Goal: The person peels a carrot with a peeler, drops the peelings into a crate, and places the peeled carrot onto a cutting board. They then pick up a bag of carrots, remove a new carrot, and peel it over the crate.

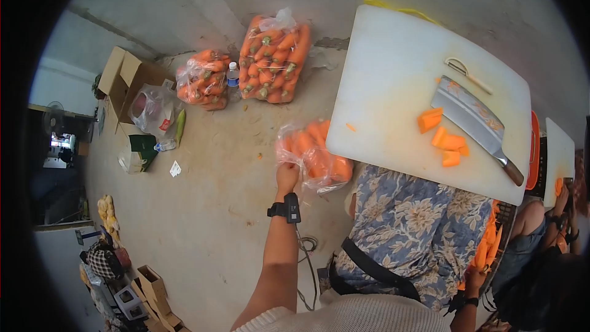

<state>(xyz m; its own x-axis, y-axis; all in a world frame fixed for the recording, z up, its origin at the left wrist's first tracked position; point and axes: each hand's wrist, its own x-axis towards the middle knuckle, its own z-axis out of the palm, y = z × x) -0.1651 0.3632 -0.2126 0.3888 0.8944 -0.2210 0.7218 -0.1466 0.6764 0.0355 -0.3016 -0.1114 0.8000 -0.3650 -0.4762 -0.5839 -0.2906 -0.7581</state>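
My left hand (287,175) is closed on the edge of a clear plastic bag of carrots (316,154) on the floor, left of a white cutting board (393,86). A cleaver (470,114), a peeler (468,75) and several cut carrot pieces (445,141) lie on the board. At the lower right, my right hand (474,278) is beside peeled carrots (487,246) in a dark crate; its fingers are partly hidden, and whether it holds one is unclear.
Two more bags of carrots (275,61) (204,83) stand by the wall with a water bottle (233,77) between them. An open cardboard box (126,80) is farther left. A co-worker (522,240) sits at the right near another board (556,147). A cable (307,252) lies on the floor.
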